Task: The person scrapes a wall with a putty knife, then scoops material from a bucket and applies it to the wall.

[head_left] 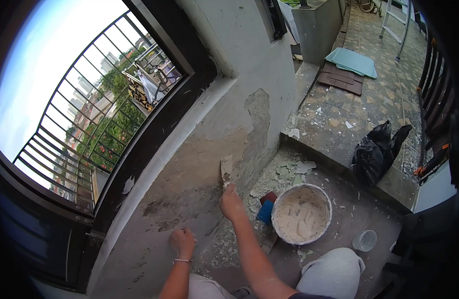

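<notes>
Pale, filler-smeared metal, as far as it shows, makes up the blade of the scraper [226, 168], which lies against the patched lower wall [189, 162] on the left side of the scene. The right hand [232, 203] is closed around its near end, fingers wrapped where the grip must be, and that covered end is the sound place to hold it. It is probably light, with a thin blade that is stiff but gives a little under pressure; wet filler could make the grip slippery. The left hand [183, 242] is curled into a loose fist close to the wall, nearer and further left, with nothing showing in it. Right of the right hand, on the floor [349, 199], stands the bucket [330, 212] of beige filler [304, 214], likely heavy, its contents soft and pasty, best taken by the rim. A blue block [265, 213] and a dark red piece [271, 198] lie beside its left side, and a clear cup [365, 241] stands to its right. Counted, that is one scraper, one bucket, one blue block, one red piece and one cup; the brittle paint flakes [282, 174] are too many to count. Farther right there is one black plastic bag [375, 158], and beyond it pale blue sheets [353, 62] overlap brown boards [339, 79], their numbers unclear. One ladder [405, 37] stands at the far right.
</notes>
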The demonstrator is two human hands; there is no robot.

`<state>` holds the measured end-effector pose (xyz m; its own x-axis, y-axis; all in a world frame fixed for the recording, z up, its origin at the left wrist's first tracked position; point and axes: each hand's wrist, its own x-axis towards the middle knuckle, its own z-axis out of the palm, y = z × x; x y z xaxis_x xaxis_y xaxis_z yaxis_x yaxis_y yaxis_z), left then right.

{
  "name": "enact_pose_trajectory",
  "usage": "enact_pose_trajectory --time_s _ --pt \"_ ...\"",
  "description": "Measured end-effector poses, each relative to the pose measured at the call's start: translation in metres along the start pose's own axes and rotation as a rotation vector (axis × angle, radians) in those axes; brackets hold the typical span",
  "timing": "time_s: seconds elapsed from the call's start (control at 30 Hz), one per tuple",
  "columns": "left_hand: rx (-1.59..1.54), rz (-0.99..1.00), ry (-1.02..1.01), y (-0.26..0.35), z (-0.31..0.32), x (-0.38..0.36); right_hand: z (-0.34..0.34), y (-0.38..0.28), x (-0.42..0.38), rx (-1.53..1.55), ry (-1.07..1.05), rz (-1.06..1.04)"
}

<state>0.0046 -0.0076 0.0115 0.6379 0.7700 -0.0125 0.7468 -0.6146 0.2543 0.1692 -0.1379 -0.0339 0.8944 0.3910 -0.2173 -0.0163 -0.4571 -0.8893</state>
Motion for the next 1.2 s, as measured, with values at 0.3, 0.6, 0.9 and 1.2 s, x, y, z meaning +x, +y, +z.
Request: enact_pose_trajectory --time_s 0.3,0.6,0.9,1.2 --pt "-0.003 0.013 -0.022 -0.003 0.000 0.001 0.084 0.077 -0.035 0.021 0.033 -0.034" --pt "0.065 0.066 0.001 -0.010 0.000 0.001 -0.005 0.015 0.011 0.021 0.305 -0.152" --pt "0.112 0.083 0.002 -0.010 -0.001 0.000 0.071 0.035 -0.011 -0.011 0.019 -0.015" --pt "0.123 0.067 -0.014 -0.012 -0.003 0.000 0.070 0.031 -0.048 0.127 -0.091 0.019"
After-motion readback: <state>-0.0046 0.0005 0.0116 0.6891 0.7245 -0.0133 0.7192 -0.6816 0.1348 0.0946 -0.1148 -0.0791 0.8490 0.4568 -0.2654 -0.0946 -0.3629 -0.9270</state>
